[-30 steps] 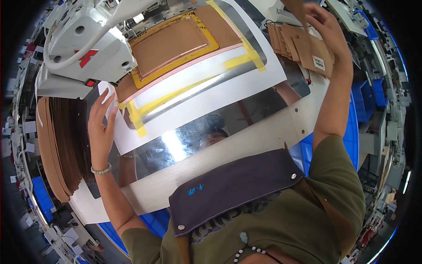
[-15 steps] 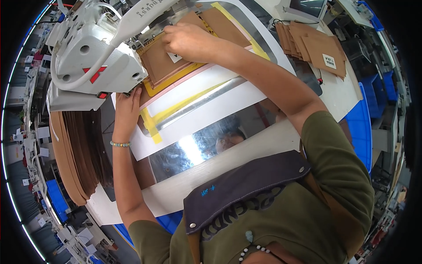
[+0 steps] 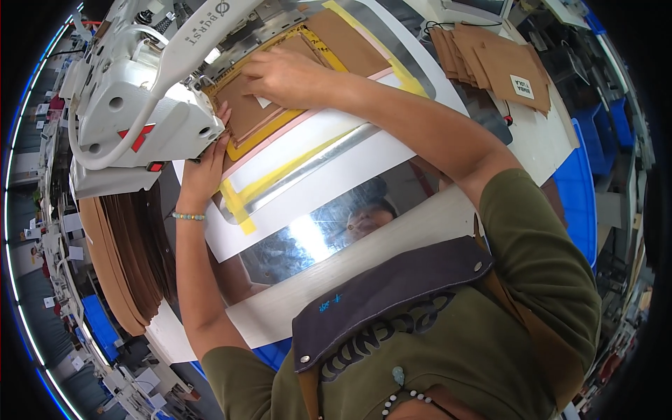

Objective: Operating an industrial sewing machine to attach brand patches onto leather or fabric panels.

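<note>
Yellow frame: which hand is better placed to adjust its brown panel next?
Probably the right hand, over the brown panel; the left hand is at the left edge of the yellow frame, beside the sewing machine.

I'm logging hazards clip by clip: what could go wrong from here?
The left hand lies close to the white machine; it might get pinched if that moved. The right hand partly hides a white label inside the yellow frame, so a crooked placement might go unnoticed. The fanned brown pieces could slide if bumped.

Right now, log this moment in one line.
right hand: over brown piece | left hand: beside yellow frame | brown pile: farther right
</note>
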